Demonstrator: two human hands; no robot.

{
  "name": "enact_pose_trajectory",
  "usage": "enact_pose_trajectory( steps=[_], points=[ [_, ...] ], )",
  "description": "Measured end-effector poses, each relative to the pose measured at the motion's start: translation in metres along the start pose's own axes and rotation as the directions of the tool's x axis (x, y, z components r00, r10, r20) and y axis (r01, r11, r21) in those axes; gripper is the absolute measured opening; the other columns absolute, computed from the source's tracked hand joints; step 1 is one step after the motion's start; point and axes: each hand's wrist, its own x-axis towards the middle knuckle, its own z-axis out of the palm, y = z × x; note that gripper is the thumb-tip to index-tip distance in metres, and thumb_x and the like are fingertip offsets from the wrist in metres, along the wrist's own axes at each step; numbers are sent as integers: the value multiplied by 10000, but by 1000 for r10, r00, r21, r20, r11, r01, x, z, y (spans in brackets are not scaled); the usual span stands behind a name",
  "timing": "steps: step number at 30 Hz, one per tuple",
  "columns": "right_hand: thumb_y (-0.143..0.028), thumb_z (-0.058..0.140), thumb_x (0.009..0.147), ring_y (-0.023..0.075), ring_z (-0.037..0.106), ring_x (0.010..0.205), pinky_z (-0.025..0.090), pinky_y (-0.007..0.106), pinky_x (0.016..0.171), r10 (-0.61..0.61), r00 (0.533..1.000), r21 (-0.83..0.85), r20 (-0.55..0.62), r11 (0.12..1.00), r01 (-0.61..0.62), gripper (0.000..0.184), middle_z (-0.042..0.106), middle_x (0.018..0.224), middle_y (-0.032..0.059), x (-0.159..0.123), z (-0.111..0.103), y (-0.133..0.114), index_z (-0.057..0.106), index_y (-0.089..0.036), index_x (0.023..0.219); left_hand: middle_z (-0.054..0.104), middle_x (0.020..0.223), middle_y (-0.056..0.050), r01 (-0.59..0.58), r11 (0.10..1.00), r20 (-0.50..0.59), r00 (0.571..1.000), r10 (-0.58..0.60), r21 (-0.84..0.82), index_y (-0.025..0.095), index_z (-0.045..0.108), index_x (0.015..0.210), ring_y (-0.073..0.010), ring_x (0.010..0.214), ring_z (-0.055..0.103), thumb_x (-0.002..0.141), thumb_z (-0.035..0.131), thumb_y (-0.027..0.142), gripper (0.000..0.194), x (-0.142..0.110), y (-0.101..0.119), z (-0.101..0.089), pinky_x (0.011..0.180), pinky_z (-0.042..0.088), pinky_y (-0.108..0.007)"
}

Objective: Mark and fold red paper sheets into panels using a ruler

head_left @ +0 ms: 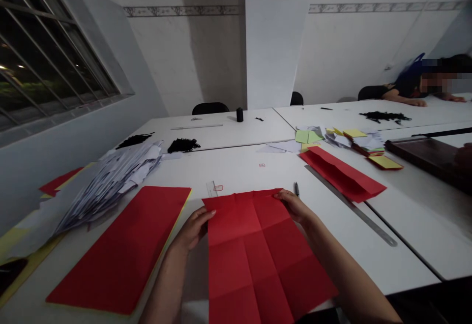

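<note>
Held up between both hands is a red sheet of paper [239,250], marked with a grid of creases. My left hand [195,226] pinches its left edge near the far corner, thumb on top. At the far right corner, my right hand [293,205] grips the sheet with closed fingers. To the left lies a flat stack of red paper [125,245] with a yellow edge showing. A black pen [296,189] rests just beyond my right hand. A small clear ruler [212,188] lies past the sheet's far edge.
Folded red paper [342,174] lies at right against a metal ruler [354,208]. A big pile of white papers [114,181] stands far left. Black thread bundles [183,145], a black spool [239,114] and a brown tray [431,159] are farther off. Another person [416,83] leans on the table at right.
</note>
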Motion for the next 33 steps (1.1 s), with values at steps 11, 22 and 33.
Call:
enact_pose_trajectory(
  steps=[11,22,33],
  points=[
    [-439,633,774,126,490,544,359,255,526,-40,998,-170,50,984,48,221,576,658,-20,-8,5,-8,635,-232,854,714,917,-63,-116,993,77,991,112,38,197,726,868,-211,827,659,672,769,376,270,0,-1,-10,712,489,-264],
    [-372,615,791,202,647,884,488,336,767,-161,983,-175,83,969,174,171,713,1017,71,0,-4,-12,619,-205,826,707,938,-62,-312,936,49,950,308,161,204,726,744,-202,870,633,680,759,361,173,9,2,-14,753,482,-264],
    [-554,546,881,248,621,1074,500,361,888,-92,949,-831,302,463,309,435,679,1187,78,-53,53,-75,685,-238,1146,691,1149,-60,-598,711,268,801,535,369,231,708,781,-245,1125,603,857,586,354,189,-32,20,-4,978,446,-372]
  ],
)
